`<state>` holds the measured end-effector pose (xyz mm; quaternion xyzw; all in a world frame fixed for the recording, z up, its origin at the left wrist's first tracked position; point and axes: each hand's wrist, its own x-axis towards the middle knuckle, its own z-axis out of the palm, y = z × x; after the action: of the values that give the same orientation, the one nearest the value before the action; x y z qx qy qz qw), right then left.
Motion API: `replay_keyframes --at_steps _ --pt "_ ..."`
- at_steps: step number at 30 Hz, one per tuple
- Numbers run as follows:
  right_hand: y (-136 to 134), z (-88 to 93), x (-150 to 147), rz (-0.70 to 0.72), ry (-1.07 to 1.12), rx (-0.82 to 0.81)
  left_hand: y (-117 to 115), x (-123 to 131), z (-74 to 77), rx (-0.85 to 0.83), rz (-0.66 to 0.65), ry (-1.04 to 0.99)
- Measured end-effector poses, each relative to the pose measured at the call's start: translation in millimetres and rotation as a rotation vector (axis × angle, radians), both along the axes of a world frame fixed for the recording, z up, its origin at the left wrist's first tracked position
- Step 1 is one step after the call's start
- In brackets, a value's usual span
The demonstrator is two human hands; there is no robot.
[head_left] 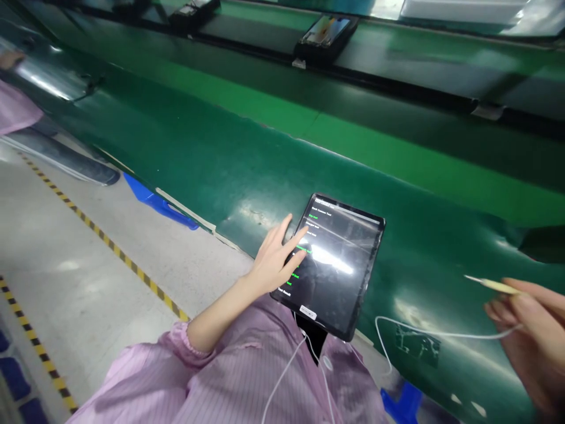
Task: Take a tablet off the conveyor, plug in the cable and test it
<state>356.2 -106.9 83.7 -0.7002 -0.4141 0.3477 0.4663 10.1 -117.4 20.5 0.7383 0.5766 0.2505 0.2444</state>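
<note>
A tablet [331, 253] with a dark screen lies tilted at the near edge of the green bench. White and green lines of test names show down its left side, and glare crosses the middle. My left hand [279, 257] is over the tablet's left part, fingers spread, fingertips at the screen; it holds nothing. At the far right, my right hand [529, 324] pinches a slim pale-yellow tool [498, 286] with a thin pointed metal tip. A white cable [445, 334] runs from this hand leftward over the bench and loops down at its edge.
The green bench [212, 159] stretches across the view. Beyond it, a conveyor line carries a device in a black holder [326, 36]. Another person's pink sleeve [15, 109] is at the left. Blue plastic parts [159, 203] show under the bench; striped tape [115, 247] marks the floor.
</note>
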Motion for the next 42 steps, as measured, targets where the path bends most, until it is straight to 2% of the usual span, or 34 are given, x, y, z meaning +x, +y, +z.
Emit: replay_keyframes --at_steps 3,5,7,10,12,15,25,34,39,42 --pt "24 3.6 -21 -0.007 0.071 -0.012 -16 -2 3.4 -0.046 -0.011 -0.053" --pt "47 2.9 -29 0.076 0.026 -0.101 -35 -2 4.6 -0.088 -0.031 -0.068" --pt "74 0.5 -34 0.247 -0.072 -0.163 -56 -1 3.1 -0.115 -0.042 -0.078" --pt "114 -4.5 -36 0.564 -0.210 -0.170 -80 2 -3.7 -0.104 -0.006 -0.072" --pt "135 -8.2 -35 0.707 -0.267 -0.175 -86 5 -8.8 -0.058 0.024 -0.045" --pt "154 -13.7 -34 0.841 -0.299 -0.164 -85 9 -13.2 0.026 0.051 0.004" --pt "168 -17.2 -35 0.987 -0.226 -0.160 -79 8 -11.7 0.076 0.072 0.103" --pt "192 -20.6 -47 1.203 -0.010 -0.422 -85 10 -22.9 0.159 0.077 0.135" --pt "183 -28.1 -47 1.134 0.094 -0.418 -90 11 -28.3 0.174 0.082 0.150" --pt "175 -27.5 -46 1.092 0.065 -0.387 -92 12 -28.6 0.178 0.072 0.154"
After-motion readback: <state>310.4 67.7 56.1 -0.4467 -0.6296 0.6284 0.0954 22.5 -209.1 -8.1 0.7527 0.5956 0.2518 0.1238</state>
